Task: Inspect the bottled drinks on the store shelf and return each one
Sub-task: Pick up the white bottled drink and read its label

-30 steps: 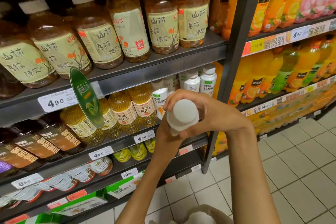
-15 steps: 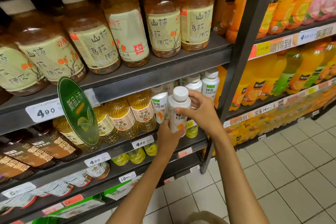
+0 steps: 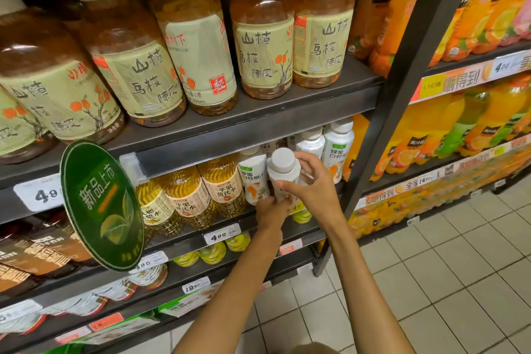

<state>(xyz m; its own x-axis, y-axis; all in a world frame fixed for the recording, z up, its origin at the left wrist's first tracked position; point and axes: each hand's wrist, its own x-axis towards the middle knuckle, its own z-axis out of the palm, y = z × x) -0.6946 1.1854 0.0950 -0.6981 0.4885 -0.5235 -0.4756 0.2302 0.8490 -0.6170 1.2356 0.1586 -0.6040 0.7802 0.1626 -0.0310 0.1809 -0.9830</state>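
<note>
A white bottle (image 3: pixel 282 170) with a white cap stands upright at the front of the second shelf (image 3: pixel 304 228), among other white bottles (image 3: pixel 336 149). My right hand (image 3: pixel 311 184) wraps around its body from the right. My left hand (image 3: pixel 271 210) grips its base from below. Another white bottle (image 3: pixel 253 178) stands just to its left, and yellow bottles (image 3: pixel 219 187) follow further left.
Amber tea bottles (image 3: pixel 264 37) fill the upper shelf. A round green sign (image 3: pixel 100 204) sticks out at the left. A dark upright post (image 3: pixel 402 89) separates the orange juice shelves (image 3: pixel 459 123) on the right. Tiled floor (image 3: pixel 431 282) lies below.
The white bottle was held out toward me, cap facing the camera; both hands have carried it forward and upright into the shelf among the other white bottles.
</note>
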